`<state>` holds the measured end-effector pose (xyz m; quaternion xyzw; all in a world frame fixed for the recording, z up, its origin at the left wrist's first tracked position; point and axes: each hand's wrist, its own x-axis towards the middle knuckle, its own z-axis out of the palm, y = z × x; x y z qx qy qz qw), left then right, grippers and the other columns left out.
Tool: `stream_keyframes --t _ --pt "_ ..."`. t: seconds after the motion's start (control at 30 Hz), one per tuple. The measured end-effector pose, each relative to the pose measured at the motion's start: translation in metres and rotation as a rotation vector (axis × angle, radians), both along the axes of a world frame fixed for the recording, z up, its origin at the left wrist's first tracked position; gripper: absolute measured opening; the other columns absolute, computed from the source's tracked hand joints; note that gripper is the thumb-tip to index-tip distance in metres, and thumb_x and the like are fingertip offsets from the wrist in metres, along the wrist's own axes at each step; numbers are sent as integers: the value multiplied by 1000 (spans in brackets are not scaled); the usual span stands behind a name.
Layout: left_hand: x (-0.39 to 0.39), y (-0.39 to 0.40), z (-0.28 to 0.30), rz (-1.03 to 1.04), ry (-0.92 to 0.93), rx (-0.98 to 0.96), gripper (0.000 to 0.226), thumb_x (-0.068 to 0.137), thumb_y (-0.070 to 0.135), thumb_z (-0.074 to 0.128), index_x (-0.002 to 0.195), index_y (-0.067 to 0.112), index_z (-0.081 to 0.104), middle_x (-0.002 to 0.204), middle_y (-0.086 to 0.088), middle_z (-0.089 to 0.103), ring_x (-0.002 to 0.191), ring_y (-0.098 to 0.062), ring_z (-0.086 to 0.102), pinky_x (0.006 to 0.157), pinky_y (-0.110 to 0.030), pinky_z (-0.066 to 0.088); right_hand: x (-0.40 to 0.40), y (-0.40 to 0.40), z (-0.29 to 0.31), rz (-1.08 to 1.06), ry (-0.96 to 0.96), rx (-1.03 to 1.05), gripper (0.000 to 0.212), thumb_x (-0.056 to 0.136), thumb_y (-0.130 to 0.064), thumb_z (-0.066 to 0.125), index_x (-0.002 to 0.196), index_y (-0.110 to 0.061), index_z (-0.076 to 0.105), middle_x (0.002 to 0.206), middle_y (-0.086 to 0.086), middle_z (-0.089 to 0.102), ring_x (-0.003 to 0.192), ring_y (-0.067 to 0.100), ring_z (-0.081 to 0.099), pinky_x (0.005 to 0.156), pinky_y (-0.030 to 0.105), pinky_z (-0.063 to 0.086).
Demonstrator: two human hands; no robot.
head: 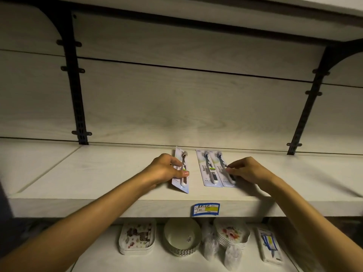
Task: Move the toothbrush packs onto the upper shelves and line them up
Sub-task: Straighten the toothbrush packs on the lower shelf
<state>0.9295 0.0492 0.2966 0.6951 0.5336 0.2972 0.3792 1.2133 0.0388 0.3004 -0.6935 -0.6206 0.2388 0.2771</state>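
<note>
**Inspector:** State the position of the packs.

**Assistant:** Three toothbrush packs lie flat on the upper shelf (pixel 98 173), lengthwise toward the back panel (pixel 176 105). The left pack (pixel 181 169) sits apart from the other two and is tilted, its near corner closest to the shelf's front edge. The middle pack (pixel 208 168) and the right pack (pixel 223 169) lie side by side, edges touching or slightly overlapping; which one I cannot tell.

**Inspector:** Hands?

**Assistant:** The left hand (pixel 164 169) grips the left pack, thumb across its front and fingers curled round its left edge. The right hand (pixel 248 170) has its fingers curled, fingertips (pixel 228 169) on the right-hand edge of the right pack. Whether it pinches that pack or only presses on it, I cannot tell.

**Inspector:** Anything else on record?

**Assistant:** A blue-bordered price label (pixel 205 209) with a yellow patch is fixed to the shelf's front edge, below the middle pack. Black slotted uprights (pixel 75 85) with brackets stand at left and right against the back panel. On the lower shelf (pixel 157 264): a stack of floral rectangular dishes (pixel 136 238), a stack of round bowls (pixel 182 236), a stack of floral plates (pixel 232 235), clear plastic-wrapped items (pixel 211 246) between the bowls and plates, and a boxed item (pixel 270 245) at right.
</note>
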Motion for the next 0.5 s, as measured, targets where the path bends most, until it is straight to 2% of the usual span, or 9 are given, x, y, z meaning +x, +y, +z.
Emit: stream_keyframes --t 0.1,0.17,0.27,0.33,0.4,0.5 --pt "8 5 1 -71 84 0 44 90 33 73 129 16 62 127 0 65 108 -15 63 96 -30 49 3 3 -2 27 -17 5 24 96 -28 66 109 -11 75 96 3 74 84 19 65 77 33 54" --pt "11 8 2 -127 196 -25 32 97 36 61 127 25 63 131 -2 63 115 -16 60 103 -34 46 4 4 -2 37 -22 12 24 96 -28 66 109 -11 75 98 5 75 85 20 64 76 32 52" --pt "14 10 3 -125 531 7 45 100 44 46 145 39 45 138 -7 38 135 -24 29 115 -40 26 7 6 -3 51 -19 23 24 95 -30 67 107 -11 76 99 7 75 89 22 65 80 35 53" --pt "16 9 2 -155 568 9 52 100 42 44 151 41 34 136 -2 30 133 -19 20 115 -39 17 8 6 -5 58 -32 32 25 95 -31 67 107 -11 76 98 7 75 89 23 66 81 37 53" --pt "17 9 2 -217 567 4 56 100 37 43 154 37 29 144 4 26 135 -17 16 117 -39 12 9 6 -5 68 -40 42 26 95 -31 67 109 -11 76 98 6 75 90 24 66 80 37 54" --pt "19 8 5 -266 599 -5 58 102 34 39 157 31 19 154 8 22 140 -15 12 120 -43 9 8 7 -4 85 -50 56 27 96 -31 66 109 -10 77 92 4 74 78 16 61 69 27 48"
